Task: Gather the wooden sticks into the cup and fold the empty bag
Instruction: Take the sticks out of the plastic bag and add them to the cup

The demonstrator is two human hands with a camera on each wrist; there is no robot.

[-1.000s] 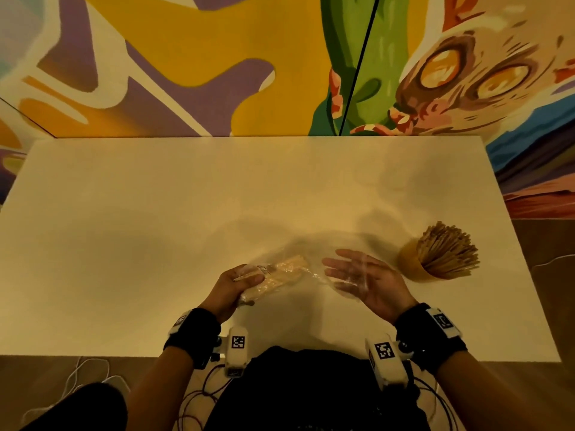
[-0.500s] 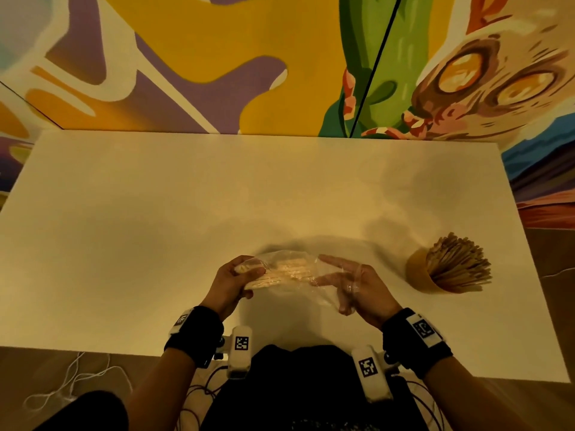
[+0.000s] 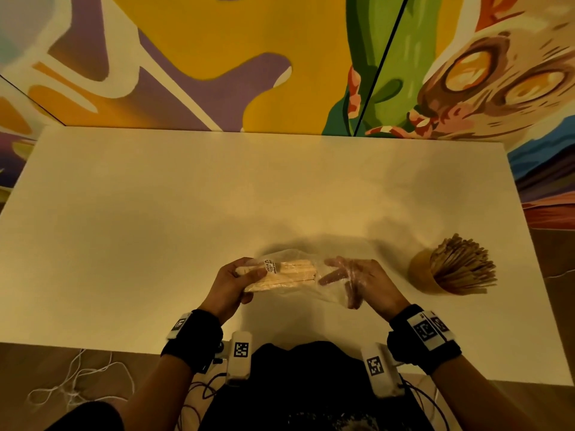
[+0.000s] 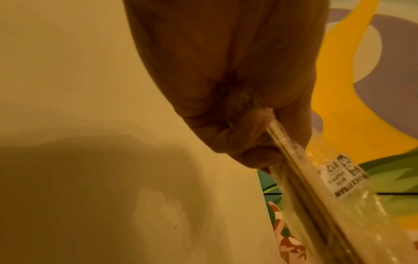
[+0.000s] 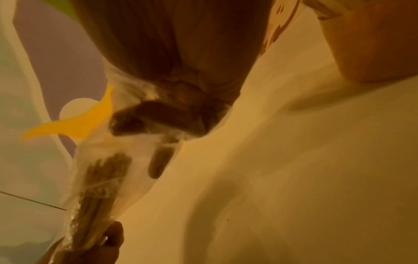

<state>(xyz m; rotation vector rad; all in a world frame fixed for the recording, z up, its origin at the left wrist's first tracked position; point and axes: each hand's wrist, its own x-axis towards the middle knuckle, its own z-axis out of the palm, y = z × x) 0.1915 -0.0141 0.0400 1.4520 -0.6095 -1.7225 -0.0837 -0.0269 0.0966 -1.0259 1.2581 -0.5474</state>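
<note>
A clear plastic bag (image 3: 306, 293) with a white label holds a bundle of pale wooden sticks (image 3: 286, 273), lying level above the table's near edge. My left hand (image 3: 235, 283) grips the bag's left end around the sticks; in the left wrist view its fingers (image 4: 235, 141) curl on the bundle (image 4: 305, 187). My right hand (image 3: 357, 279) is inside the bag's right end, fingers (image 5: 158, 160) straight and pointing at the stick tips (image 5: 101, 178), not closed on them. A yellow cup (image 3: 420, 272) packed with sticks (image 3: 460, 269) stands at the right.
The white table (image 3: 186, 213) stretches far to the left and back. A painted wall (image 3: 217, 57) stands behind it. White cord (image 3: 74, 381) lies on the floor at the lower left. The cup's side (image 5: 373, 44) is close to my right wrist.
The bundle has swung level from a tilt. My right hand has turned from palm-up and slid into the bag's mouth toward the sticks. The left hand keeps its grip.
</note>
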